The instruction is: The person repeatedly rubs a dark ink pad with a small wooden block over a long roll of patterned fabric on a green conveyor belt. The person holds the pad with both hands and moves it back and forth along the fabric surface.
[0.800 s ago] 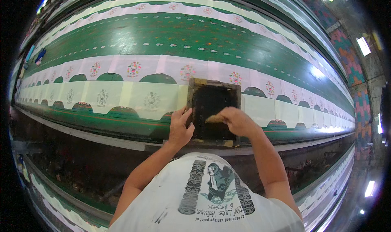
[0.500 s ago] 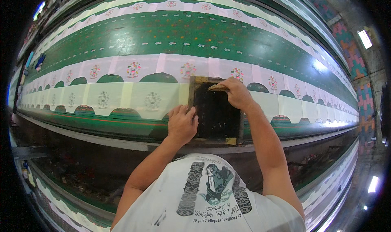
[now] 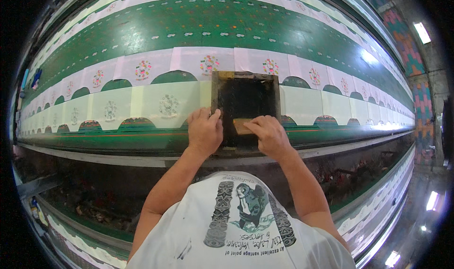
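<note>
A dark-meshed printing screen in a worn wooden frame (image 3: 275,96) lies over the cut fabric pieces in front of me. My left hand (image 3: 205,131) grips the left side of that frame, thumb on top. Inside the frame, close to its near edge, a wooden squeegee (image 3: 242,126) stands on the mesh. My right hand (image 3: 269,135) is closed round the squeegee's right part. Left of the frame is a pale yellow fabric piece (image 3: 148,100) with a dark outline print (image 3: 168,105). Beyond it lie white and pink pieces bearing a colourful round print (image 3: 209,65).
The long green table (image 3: 156,25) carries rows of fabric pieces, with more along its far side. Its near rail (image 3: 118,159) runs between me and the pieces. Behind me is another table with pale pieces (image 3: 378,231). Small blue items (image 3: 36,79) lie at the far left.
My right hand has drawn the squeegee from the far end of the screen toward me. The left hand stays on the frame, and the whole view has shifted slightly.
</note>
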{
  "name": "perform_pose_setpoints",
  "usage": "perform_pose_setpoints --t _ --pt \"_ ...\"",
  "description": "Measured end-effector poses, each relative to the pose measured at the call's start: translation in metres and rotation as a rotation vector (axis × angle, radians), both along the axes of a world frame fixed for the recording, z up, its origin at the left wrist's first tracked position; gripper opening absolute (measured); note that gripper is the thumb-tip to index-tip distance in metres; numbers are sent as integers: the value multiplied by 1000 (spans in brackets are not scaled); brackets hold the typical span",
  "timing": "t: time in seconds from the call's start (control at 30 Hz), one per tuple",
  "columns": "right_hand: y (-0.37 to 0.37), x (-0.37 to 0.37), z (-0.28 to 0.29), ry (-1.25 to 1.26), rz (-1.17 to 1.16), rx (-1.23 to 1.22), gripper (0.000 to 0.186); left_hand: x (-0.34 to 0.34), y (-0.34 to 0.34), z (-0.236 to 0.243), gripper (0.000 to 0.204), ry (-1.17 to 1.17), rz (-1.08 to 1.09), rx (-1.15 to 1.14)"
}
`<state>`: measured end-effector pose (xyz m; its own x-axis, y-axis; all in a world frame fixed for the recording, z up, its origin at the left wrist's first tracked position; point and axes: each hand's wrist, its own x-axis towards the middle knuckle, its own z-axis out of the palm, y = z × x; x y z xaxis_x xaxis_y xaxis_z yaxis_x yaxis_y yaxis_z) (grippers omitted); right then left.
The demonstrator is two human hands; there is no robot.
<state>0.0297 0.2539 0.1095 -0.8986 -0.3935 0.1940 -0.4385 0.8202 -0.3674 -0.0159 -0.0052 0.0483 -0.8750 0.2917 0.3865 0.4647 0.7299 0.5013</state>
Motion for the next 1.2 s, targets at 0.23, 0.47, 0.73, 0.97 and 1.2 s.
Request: perform_pose_setpoints --t 0.23,0.47,0.73,0.97,1.2 --pt "-9 46 5 -52 -21 11 44 7 3 -17 43 -42 35 134" --pt "-2 80 7 -106 -71 -115 46 23 16 -41 58 -169 119 414" --pt "75 115 -37 -94 -481 -581 42 31 42 -13 34 -171 165 522" --pt "179 139 -50 10 -490 -563 40 48 163 -28 30 -54 127 588" --pt "285 156 -53 -24 -496 -611 38 64 265 -42 26 -162 125 725"
